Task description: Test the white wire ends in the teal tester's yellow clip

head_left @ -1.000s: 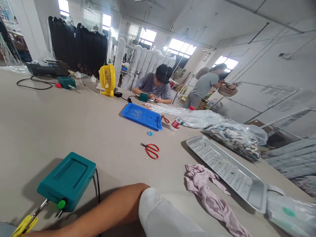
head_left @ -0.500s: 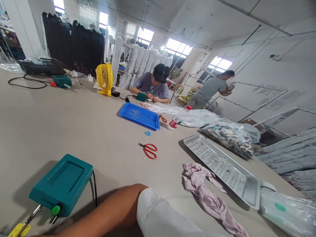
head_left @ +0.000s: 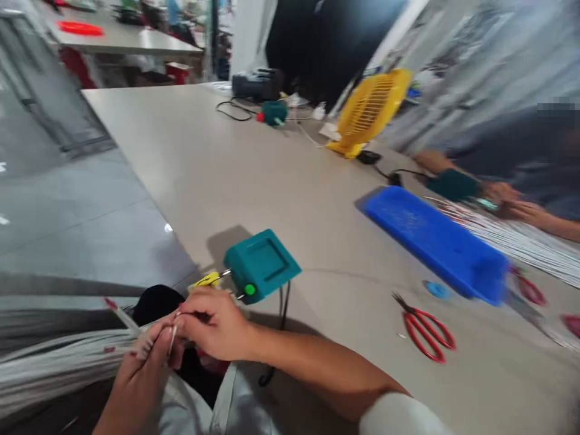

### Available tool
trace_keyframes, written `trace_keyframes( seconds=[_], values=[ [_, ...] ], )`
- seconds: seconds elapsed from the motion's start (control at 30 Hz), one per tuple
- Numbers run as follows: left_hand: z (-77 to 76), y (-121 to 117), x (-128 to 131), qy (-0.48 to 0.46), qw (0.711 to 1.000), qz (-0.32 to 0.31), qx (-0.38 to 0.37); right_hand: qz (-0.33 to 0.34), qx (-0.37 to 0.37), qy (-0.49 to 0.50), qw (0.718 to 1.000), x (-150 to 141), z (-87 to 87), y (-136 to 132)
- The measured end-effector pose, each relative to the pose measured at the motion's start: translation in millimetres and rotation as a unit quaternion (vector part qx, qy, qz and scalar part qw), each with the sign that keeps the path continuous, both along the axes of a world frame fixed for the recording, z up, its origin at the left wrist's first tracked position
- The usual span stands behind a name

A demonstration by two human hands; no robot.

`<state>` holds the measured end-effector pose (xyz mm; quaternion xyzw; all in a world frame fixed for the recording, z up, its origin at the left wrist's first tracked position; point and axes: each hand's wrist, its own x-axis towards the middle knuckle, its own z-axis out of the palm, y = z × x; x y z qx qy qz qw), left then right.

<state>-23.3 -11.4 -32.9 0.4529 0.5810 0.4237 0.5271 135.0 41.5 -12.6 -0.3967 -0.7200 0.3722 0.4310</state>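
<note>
My view has swung left since the earlier frame: both hands are now in sight low on the left, while the silver tray and pink cloth have dropped out, and the teal box (head_left: pixel 258 266) sits closer to the middle.

The left grip (head_left: pixel 140 368) is closed around some white cords (head_left: pixel 54 356), a few red tips poking out, and the rest of the bundle trails off past the table (head_left: pixel 181 151) edge to my left. The right grip (head_left: pixel 215 320) is drawn to a pinch against it, finger and thumb together; blur means I can't tell what it has, though a thin pale piece shows between the hands.

As for progress, I judge the handling of these few cords under way; I can't tell how many are finished, and many lie loose. The red-handled snips (head_left: pixel 410 309) rest untouched near the blue tray (head_left: pixel 435 241), and a co-worker's hands (head_left: pixel 528 211) are busy beyond.
</note>
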Motion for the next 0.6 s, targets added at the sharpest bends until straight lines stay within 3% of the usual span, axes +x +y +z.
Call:
trace_keyframes(
  seconds=[0.1, 0.23, 0.37, 0.6],
  values=[
    [7.3, 7.6, 0.6, -0.086, 0.993, 0.044, -0.068, 0.021, -0.032, 0.034, 0.999, -1.6, 4.1, -7.9],
    [24.1, 11.7, 13.0, -0.071, 0.989, 0.126, -0.044, 0.021, -0.036, 0.009, 0.999, -2.1, 7.4, -10.6],
    [32.8, 8.9, 22.8, -0.065, 0.991, 0.097, -0.072, 0.035, -0.037, -0.006, 0.999, -1.0, 5.6, -11.3],
    [29.6, 9.5, 22.6, -0.107, 0.986, 0.109, -0.061, 0.043, -0.024, 0.014, 0.999, 1.3, 2.0, -11.7]
  ],
)
